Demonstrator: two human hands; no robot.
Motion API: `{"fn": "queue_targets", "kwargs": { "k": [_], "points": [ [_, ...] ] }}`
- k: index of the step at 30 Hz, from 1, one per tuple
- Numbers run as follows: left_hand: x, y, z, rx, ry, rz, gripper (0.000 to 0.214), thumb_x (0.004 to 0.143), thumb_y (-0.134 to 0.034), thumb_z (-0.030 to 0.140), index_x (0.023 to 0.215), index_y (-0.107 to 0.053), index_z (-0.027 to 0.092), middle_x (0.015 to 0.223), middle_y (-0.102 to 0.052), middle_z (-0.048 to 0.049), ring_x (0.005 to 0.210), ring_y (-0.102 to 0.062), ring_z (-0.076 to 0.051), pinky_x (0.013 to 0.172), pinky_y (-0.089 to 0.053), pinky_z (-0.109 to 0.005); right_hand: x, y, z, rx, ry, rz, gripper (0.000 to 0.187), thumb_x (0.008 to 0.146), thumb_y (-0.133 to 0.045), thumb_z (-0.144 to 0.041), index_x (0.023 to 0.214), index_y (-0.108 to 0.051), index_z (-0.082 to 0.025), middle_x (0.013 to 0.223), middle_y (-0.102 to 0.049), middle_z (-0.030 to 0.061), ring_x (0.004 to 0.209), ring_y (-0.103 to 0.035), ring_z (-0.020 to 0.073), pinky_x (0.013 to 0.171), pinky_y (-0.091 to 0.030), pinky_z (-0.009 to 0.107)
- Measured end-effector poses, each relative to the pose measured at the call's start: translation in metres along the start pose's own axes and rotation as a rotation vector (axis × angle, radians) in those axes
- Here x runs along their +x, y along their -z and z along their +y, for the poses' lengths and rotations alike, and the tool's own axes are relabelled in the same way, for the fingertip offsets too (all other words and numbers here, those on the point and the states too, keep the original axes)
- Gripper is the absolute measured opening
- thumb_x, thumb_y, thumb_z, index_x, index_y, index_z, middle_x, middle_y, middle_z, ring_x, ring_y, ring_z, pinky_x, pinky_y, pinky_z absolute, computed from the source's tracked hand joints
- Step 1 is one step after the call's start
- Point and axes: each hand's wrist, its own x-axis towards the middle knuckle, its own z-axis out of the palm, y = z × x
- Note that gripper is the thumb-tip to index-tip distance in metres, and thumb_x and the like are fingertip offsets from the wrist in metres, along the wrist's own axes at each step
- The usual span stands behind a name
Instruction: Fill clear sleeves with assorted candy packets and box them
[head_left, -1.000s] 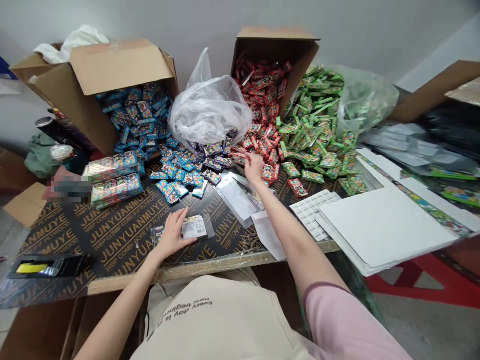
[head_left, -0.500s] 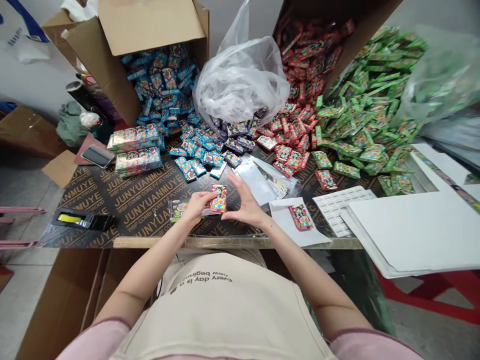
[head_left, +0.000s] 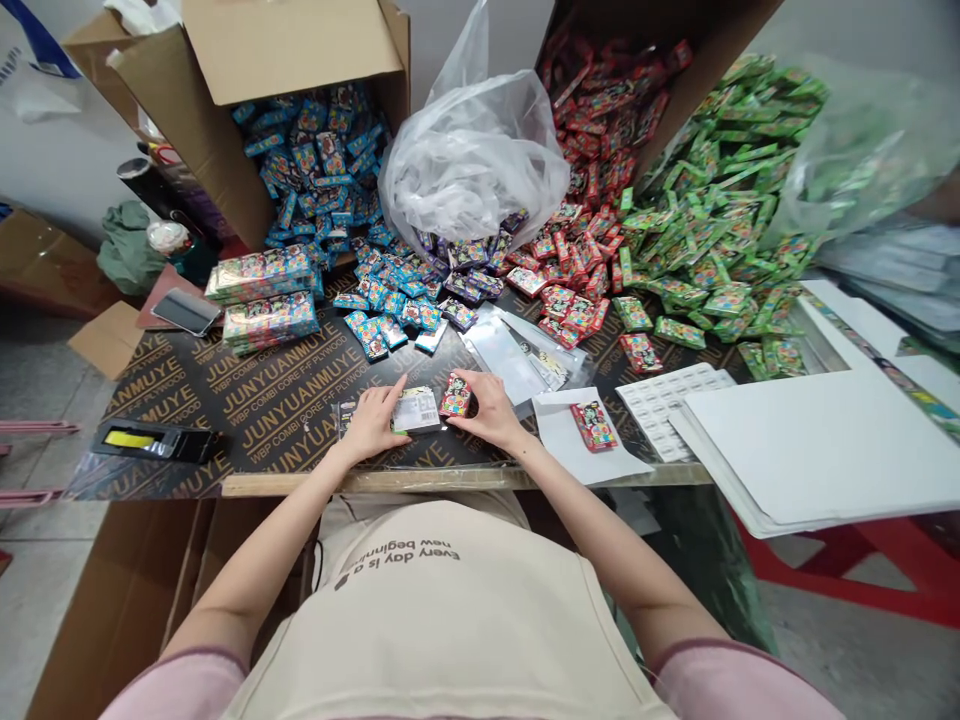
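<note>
In the head view my right hand [head_left: 491, 412] holds a small red printed box [head_left: 456, 396] between thumb and fingers, just above the table's near middle. My left hand [head_left: 371, 424] lies with thumb and index finger apart over a flat clear packet. A white barcode label [head_left: 417, 410] shows on it, right beside the red box. Part of the packet is hidden under the hand. Another red box [head_left: 593, 427] rests on a white paper sheet [head_left: 555, 420] to the right of my right hand.
Beyond my hands lie heaps of blue boxes [head_left: 397, 295], purple boxes [head_left: 469, 285], red boxes [head_left: 574, 300] and green boxes [head_left: 720, 220]. Wrapped stacks [head_left: 270, 320], a phone [head_left: 186, 311] and a black tape dispenser [head_left: 154, 440] are at left. White card sheets [head_left: 802, 450] overhang the right edge.
The red box has passed from my left hand to my right, whose fingers have closed on it. My left hand has moved slightly left and spread over the packet, exposing the barcode label.
</note>
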Motion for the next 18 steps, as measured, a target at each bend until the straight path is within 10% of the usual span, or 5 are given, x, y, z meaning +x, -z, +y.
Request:
{"fn": "queue_targets", "kwargs": {
  "k": [9,18],
  "points": [
    [0.000,0.019,-0.005,-0.082,-0.133,-0.099,0.114,0.064,-0.079,0.033,0.154,-0.011,0.020,0.128,-0.053,-0.0127,0.118,-0.048,-0.032,0.105,-0.034,-0.048,0.004,0.002,0.000,0.285,0.148,-0.258,0.084,0.069,-0.079,-0.044,0.140,-0.041,-0.021,0.139,-0.053,0.0138,0.127,-0.050,0.0294,0.108,-0.036,0.049],
    [0.005,0.020,-0.006,-0.183,-0.044,0.018,0.114,0.062,-0.081,0.035,0.153,-0.014,0.023,0.128,-0.055,-0.0116,0.113,-0.053,-0.030,0.101,-0.039,-0.046,0.009,-0.002,-0.012,0.270,0.058,-0.104,0.098,0.067,-0.079,-0.052,0.148,-0.029,-0.029,0.152,-0.037,0.0126,0.141,-0.034,0.0318,0.116,-0.025,0.053]
  ]
}}
